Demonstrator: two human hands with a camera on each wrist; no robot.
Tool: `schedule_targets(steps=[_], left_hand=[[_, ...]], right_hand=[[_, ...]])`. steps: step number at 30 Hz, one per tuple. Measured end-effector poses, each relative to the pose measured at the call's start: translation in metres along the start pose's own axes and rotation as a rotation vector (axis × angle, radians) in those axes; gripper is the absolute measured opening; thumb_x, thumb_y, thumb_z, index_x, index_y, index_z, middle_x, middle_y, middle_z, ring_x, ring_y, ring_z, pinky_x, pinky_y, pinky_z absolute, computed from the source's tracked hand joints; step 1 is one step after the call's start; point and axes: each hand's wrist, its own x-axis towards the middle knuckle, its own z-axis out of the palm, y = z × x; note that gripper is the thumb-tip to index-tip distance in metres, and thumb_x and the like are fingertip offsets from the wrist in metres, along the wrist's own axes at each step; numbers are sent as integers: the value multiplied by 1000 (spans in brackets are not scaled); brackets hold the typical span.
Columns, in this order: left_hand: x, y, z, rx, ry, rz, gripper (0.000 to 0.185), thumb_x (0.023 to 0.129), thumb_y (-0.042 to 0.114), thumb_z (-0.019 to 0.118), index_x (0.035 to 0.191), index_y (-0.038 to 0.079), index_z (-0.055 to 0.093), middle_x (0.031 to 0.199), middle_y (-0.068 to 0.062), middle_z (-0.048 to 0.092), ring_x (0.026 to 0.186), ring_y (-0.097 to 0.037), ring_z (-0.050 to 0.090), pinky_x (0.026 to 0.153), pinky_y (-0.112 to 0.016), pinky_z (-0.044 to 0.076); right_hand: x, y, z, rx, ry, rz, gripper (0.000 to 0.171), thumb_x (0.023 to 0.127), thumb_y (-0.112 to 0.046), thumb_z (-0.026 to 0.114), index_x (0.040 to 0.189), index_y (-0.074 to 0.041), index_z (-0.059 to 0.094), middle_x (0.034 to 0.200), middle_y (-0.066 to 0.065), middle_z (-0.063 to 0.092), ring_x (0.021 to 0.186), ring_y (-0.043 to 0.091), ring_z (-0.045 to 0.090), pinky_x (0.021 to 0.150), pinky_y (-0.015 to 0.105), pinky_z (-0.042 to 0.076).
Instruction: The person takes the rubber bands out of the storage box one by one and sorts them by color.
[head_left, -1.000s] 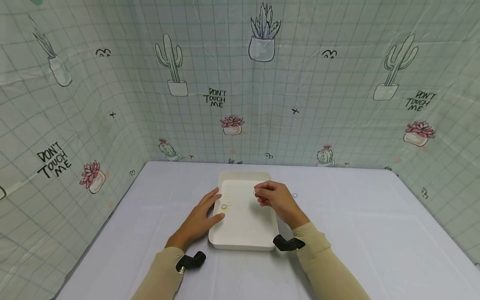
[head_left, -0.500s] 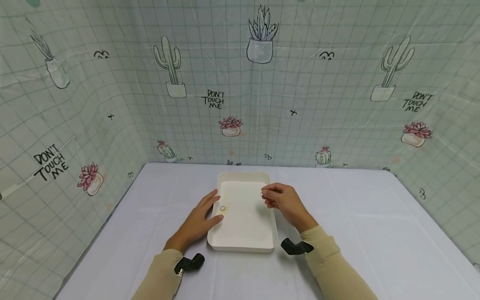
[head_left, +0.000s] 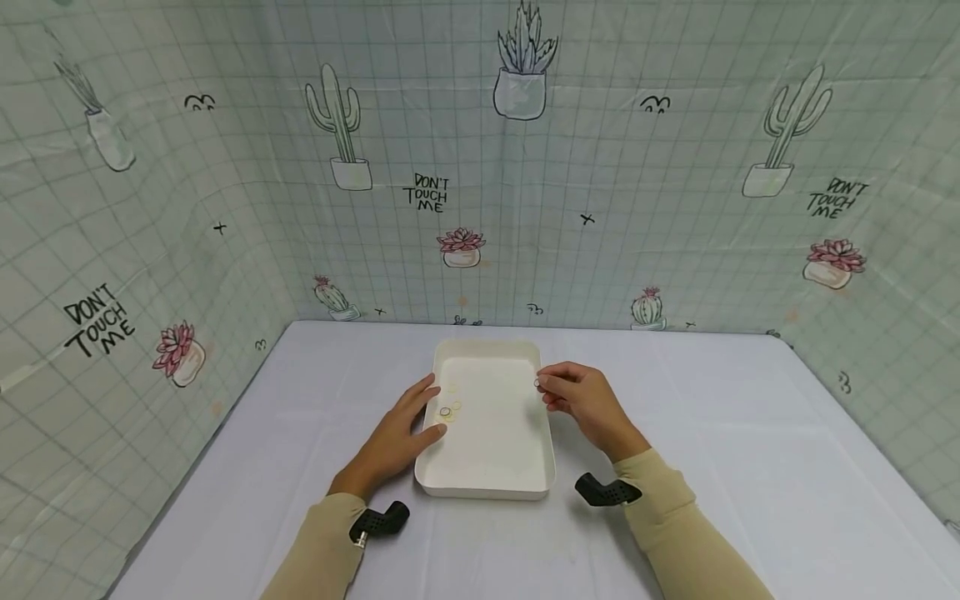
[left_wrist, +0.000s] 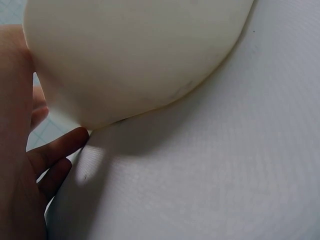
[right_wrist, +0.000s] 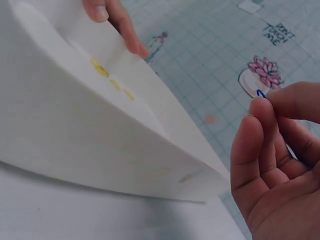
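Hands at a white plastic tray (head_left: 487, 493), clock face centred on the tray, 12 pointing away from the person. Over the preceding second the right hand (head_left: 588, 404) had moved from above the tray floor outward to the right rim, near 2 o'clock. It pinched a thin blue ring (right_wrist: 261, 93) between thumb and forefinger, the remaining fingers curled behind. The shift was judged to be part of separating this ring from the yellow rings (right_wrist: 100, 69), which lay inside near 9 to 10 o'clock with one dark ring (head_left: 446, 412) among them. A further ring, visible on the cloth near 2 to 3 o'clock a second earlier, was not seen; the right hand may have covered it. The left hand (head_left: 397, 437), fingers spread, had stayed against the left wall between 8 and 10 o'clock, well apart from the right. Room for moving stretched over the white tablecloth (head_left: 720, 467) from 2 to 5 o'clock; the table's far edge and the cactus-printed backdrop (head_left: 600, 167) bounded it at 12. Whether the right fingertips touched the rim could not be told.
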Motion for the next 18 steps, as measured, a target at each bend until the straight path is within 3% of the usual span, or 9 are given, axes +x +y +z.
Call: schedule_targets(steps=[11, 18], left_hand=[[0, 0, 1, -4, 13, 23, 69, 96, 34, 65, 154, 7, 40, 165, 1, 24, 150, -30, 22, 115, -59, 24], [1, 1, -1, -2, -4, -1, 70, 95, 34, 66, 155, 9, 39, 165, 4, 23, 150, -25, 20, 116, -56, 24]], right_hand=[[-1, 2, -13, 8, 31, -17, 43, 97, -13, 68, 125, 17, 56, 99, 11, 67, 80, 15, 64, 74, 28, 57], [-3, 5, -22, 2, 49, 12, 42, 97, -12, 68, 126, 17, 56, 103, 12, 68, 82, 15, 65, 77, 29, 58]])
